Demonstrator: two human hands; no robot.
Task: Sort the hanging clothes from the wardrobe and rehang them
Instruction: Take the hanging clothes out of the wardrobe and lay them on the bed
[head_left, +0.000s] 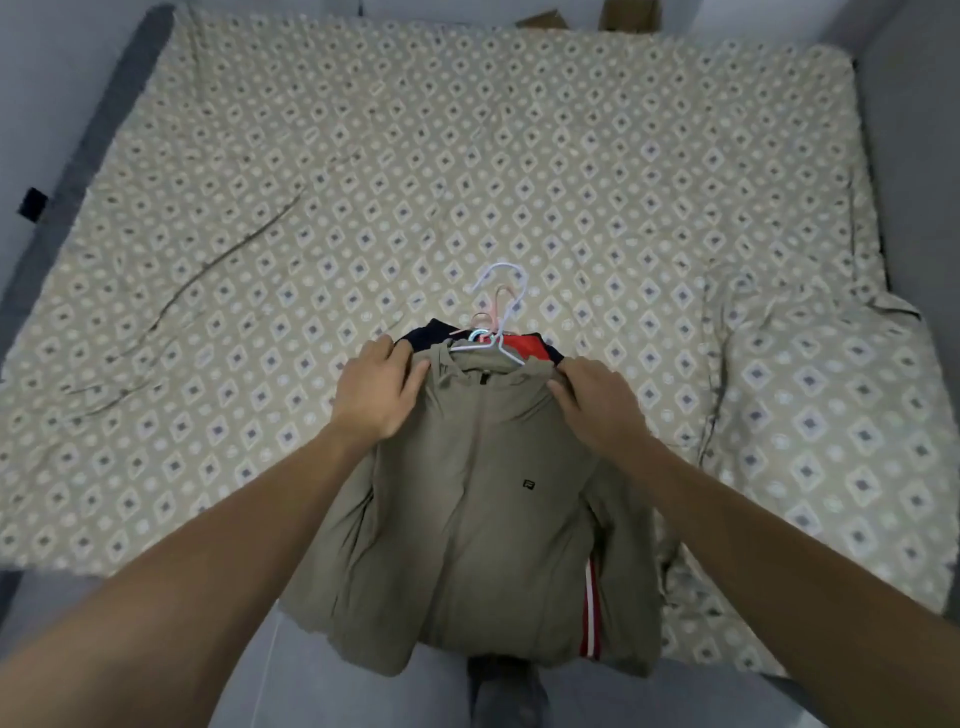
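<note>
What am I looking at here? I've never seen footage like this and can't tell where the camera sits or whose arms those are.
There is no machine here. The single picture comes from a wide-angle camera worn on a person's head, looking forward and down, so the two bare arms reaching in are that person's own. The left hand and right hand each grip a shoulder of an olive zip jacket. It lies on top of a small stack of clothes on the bed, which has a diamond-patterned sheet. Under it a dark and red garment peeks out. The hanger hooks, white and pink, stick out above the collar.
</note>
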